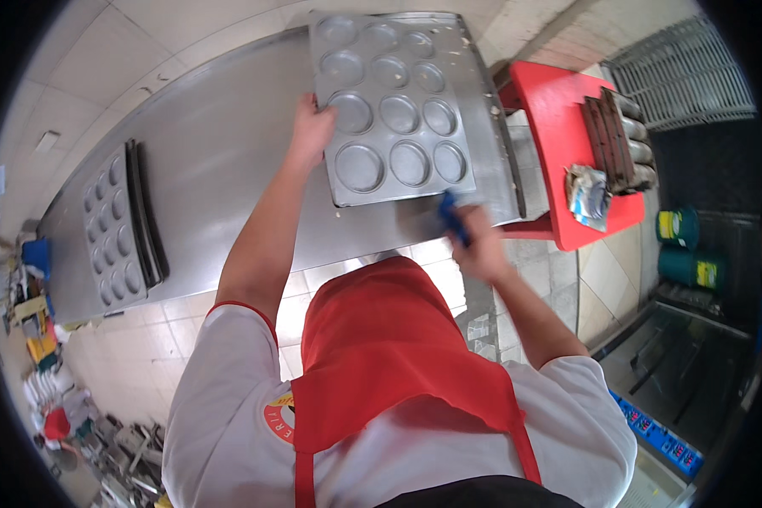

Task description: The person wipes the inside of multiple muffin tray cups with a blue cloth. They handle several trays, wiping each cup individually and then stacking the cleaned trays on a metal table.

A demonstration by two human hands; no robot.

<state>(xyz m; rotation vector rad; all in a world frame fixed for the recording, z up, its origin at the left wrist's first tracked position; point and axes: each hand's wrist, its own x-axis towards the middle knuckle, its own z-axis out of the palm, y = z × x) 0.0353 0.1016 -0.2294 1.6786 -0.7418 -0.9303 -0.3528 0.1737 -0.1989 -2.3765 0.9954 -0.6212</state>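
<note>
A grey metal muffin tray with several rows of round cups lies at the far right part of the steel table. My left hand is closed on its left edge, the thumb resting on top by a cup. Just off the tray's near right corner, my right hand is wrapped round a small blue tool, blurred by motion, its kind unclear. Under the tray's right side sits a dark-edged flat baking sheet with pale crumbs on it.
A stack of muffin trays stands at the table's left end. To the right, a red plastic table bears dark stacked pans and a crumpled package. Green buckets stand farther right. Another person is at lower left.
</note>
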